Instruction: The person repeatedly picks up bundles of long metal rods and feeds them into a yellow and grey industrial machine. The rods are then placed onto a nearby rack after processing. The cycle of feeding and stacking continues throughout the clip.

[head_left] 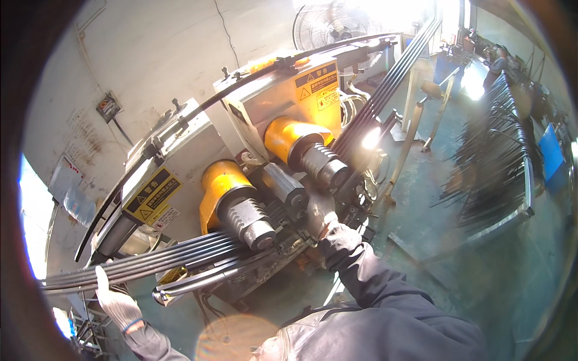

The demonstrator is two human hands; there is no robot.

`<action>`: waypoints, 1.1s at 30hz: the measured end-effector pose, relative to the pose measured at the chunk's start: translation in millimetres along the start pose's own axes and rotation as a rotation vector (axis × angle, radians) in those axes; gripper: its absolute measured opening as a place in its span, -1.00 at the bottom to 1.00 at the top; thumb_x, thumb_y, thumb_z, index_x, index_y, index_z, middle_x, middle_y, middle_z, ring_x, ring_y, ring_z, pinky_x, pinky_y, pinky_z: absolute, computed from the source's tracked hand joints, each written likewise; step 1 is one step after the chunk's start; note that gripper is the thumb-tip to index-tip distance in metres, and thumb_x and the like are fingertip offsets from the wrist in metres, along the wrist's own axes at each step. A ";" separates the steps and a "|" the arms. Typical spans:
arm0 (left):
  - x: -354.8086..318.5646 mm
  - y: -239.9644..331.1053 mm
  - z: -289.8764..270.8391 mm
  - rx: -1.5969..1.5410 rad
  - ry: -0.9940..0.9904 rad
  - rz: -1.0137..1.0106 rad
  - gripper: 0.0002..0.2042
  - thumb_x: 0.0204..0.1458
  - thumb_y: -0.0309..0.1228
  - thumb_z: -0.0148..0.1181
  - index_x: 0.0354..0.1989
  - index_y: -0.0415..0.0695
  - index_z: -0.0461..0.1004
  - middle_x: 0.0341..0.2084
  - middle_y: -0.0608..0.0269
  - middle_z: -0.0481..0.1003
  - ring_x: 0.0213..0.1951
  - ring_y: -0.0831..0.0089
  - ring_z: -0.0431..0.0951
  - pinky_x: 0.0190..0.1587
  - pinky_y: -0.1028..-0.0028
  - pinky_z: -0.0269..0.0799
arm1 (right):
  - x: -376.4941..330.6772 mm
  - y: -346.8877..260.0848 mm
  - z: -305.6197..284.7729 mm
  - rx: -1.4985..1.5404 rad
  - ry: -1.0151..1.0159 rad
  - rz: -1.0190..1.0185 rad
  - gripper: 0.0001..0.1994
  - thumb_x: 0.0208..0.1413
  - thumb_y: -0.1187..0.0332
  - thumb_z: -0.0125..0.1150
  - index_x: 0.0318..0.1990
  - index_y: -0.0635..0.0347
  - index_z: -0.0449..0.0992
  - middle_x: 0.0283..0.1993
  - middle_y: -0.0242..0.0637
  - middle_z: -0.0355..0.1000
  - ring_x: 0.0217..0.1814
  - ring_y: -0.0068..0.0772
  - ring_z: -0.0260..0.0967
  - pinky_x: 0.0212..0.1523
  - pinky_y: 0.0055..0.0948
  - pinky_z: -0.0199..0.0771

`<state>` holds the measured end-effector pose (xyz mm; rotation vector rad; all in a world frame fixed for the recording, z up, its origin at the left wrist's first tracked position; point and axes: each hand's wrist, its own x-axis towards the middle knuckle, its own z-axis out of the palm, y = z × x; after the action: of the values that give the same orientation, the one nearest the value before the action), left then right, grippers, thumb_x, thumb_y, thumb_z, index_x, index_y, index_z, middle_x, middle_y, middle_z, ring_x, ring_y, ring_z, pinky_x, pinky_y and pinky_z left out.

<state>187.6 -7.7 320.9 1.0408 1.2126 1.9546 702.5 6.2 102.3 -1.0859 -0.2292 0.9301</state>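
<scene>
The bundle of dark metal strips (pixel 162 256) runs through the roller machine (pixel 253 174). The gloved left hand (pixel 117 301) is clamped on their free end; the right hand (pixel 328 222) presses near the rollers (pixel 256 225), its grip hidden — a glove could get drawn in, or the strips could whip.

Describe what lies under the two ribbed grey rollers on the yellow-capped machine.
A bundle of long black bars runs beneath the rollers. The gloved left hand grips its near end; the right hand rests by the farther roller. The machine bed below is hidden by the bars.
</scene>
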 end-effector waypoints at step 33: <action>-16.3 66.6 272.1 0.885 -0.859 1.212 -0.72 0.09 -0.64 0.22 -0.04 -0.19 0.71 -0.24 -0.02 0.74 -0.21 0.05 0.77 -0.08 0.25 0.65 | 18.0 -21.2 -9.2 -0.343 -0.223 -0.300 -0.66 0.41 0.22 0.32 0.14 0.29 0.71 0.10 -0.09 0.69 0.19 -0.21 0.64 0.21 -0.19 0.55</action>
<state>423.2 71.5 451.0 3.1821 0.9228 1.1149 730.2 10.5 110.7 -1.2187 -0.7370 0.7541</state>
